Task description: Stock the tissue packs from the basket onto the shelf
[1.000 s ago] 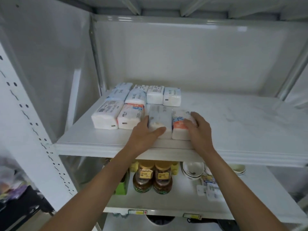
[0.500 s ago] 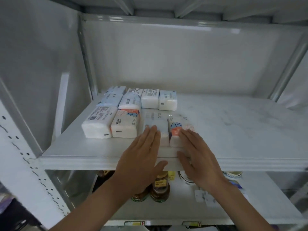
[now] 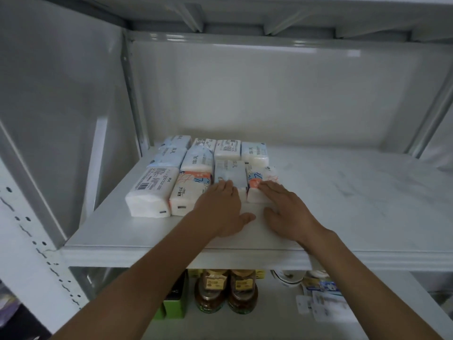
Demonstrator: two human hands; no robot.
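Several tissue packs lie in rows on the left part of the white shelf (image 3: 343,217). My left hand (image 3: 220,212) lies flat with straight fingers against the near end of a pale blue pack (image 3: 230,174) in the front row. My right hand (image 3: 286,209) lies flat, its fingers touching the near end of an orange-and-white pack (image 3: 259,179) beside it. To their left sit an orange-patterned pack (image 3: 190,192) and a white barcode pack (image 3: 152,192). More packs (image 3: 228,149) fill the rows behind. The basket is out of view.
The shelf's right half is bare white board. A perforated upright (image 3: 31,229) stands at the left. On the lower shelf are two jars with gold lids (image 3: 225,293), a green box (image 3: 175,305), bowls (image 3: 286,278) and small packets (image 3: 318,300).
Both hands went from gripping the two front packs to lying flat against their near ends, and the packs have slid deeper onto the shelf toward the back rows.
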